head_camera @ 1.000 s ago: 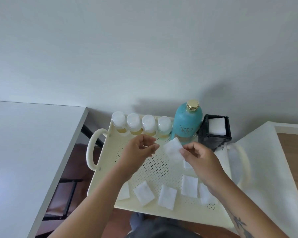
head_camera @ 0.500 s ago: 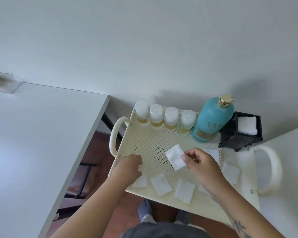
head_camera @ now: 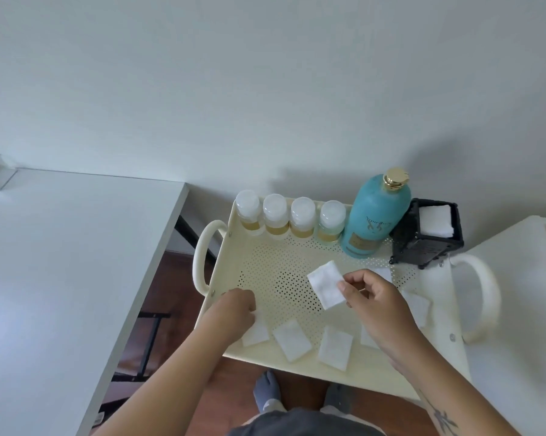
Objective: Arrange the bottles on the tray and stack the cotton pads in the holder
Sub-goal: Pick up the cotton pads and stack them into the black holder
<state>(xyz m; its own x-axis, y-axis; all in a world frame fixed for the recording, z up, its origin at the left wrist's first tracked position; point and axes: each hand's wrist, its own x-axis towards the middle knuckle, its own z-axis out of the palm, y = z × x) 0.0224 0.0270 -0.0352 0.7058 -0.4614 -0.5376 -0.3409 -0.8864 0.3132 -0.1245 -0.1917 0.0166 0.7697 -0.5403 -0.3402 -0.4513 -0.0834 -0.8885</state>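
A cream perforated tray (head_camera: pixel 259 259) holds several small white-capped bottles (head_camera: pixel 289 217) along its far rim, with a tall teal bottle (head_camera: pixel 374 220) to their right. A black holder (head_camera: pixel 427 234) at the tray's far right corner has white pads inside. My right hand (head_camera: pixel 377 305) pinches a square cotton pad (head_camera: pixel 326 284) above the tray's middle. My left hand (head_camera: pixel 233 313) rests on another cotton pad (head_camera: pixel 256 332) at the tray's near left, fingers curled on it. Several more loose pads (head_camera: pixel 292 339) lie along the near edge.
A white table (head_camera: pixel 60 262) stands to the left, with a gap over wooden floor (head_camera: pixel 174 287) between it and the tray. Another white surface (head_camera: pixel 517 309) lies under the tray's right handle. My socked feet (head_camera: pixel 267 393) show below.
My left hand dropped from above the tray down to the pad at the near left. The right hand kept its pad. The view shifted, so the tray appears further right.
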